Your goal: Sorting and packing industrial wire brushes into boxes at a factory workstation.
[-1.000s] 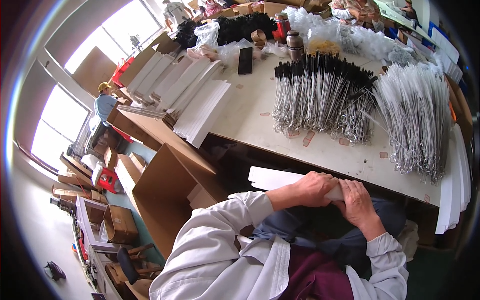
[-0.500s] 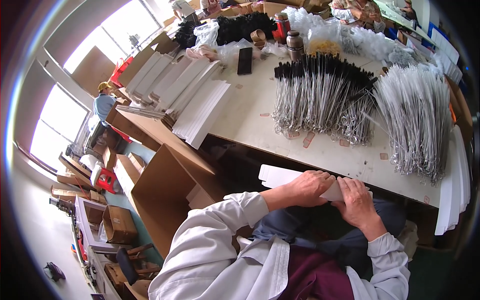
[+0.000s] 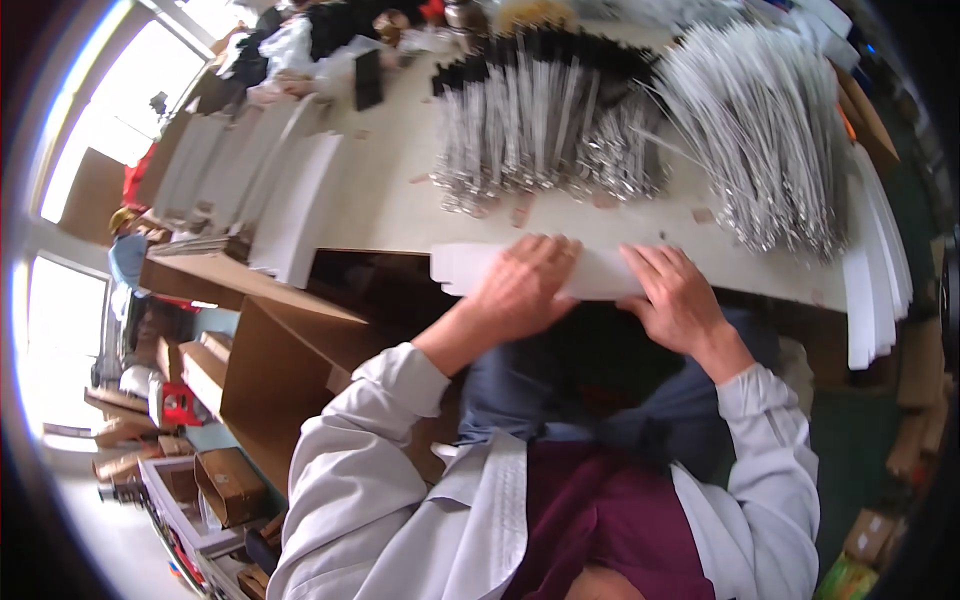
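Two hands, left hand (image 3: 522, 290), right hand (image 3: 676, 297), pressing flat white card sleeve (image 3: 470, 269)

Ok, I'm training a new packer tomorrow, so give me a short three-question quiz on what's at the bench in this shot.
1. True or false: both hands rest on the flat white card piece at the table's near edge.
2. Which hand lies nearer the brown cardboard box? A) left hand B) right hand
3. Fill in: the bundles of silvery rods have ____ tops.

Key: 1 true. 2 A. 3 black.
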Tool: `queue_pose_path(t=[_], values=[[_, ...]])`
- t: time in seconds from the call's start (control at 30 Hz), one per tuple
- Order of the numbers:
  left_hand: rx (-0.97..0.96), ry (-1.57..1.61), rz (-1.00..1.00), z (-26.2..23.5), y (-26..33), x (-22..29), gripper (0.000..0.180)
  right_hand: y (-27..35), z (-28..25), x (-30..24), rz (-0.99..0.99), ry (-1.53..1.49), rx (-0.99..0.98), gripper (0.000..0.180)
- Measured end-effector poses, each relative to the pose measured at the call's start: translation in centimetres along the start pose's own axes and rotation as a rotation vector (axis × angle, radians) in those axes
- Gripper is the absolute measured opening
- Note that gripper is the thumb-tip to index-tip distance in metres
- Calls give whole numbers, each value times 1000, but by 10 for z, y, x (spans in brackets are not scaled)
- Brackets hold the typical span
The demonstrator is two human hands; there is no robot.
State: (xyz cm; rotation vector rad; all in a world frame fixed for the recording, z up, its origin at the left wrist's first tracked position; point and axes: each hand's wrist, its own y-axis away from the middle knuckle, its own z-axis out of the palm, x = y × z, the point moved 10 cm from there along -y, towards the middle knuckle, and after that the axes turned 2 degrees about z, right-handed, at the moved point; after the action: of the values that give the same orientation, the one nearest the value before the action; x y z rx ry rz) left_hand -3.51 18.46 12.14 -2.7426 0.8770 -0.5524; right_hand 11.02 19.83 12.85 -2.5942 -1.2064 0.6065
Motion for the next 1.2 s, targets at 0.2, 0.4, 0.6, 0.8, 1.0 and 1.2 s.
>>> queue_pose_path(t=[0.2,0.4,0.6,0.8,1.0,1.2], values=[[-54,-19,-33,1,-19,-11,66,5,-3,28,52,76,2,66],[-6,-88,-58,9,-35,-36,58,-19,-8,43,35,7,75,58],[52,53,-79,40,-51,-31,60,4,8,70,104,7,46,56],[99,53,-128,30,-42,-33,61,0,9,61,91,35,47,52],[132,64,-115,34,-24,-26,72,8,23,50,25,83,-34,64],[38,-71,-49,57,-24,-5,89,-3,48,25,63,159,-76,81]])
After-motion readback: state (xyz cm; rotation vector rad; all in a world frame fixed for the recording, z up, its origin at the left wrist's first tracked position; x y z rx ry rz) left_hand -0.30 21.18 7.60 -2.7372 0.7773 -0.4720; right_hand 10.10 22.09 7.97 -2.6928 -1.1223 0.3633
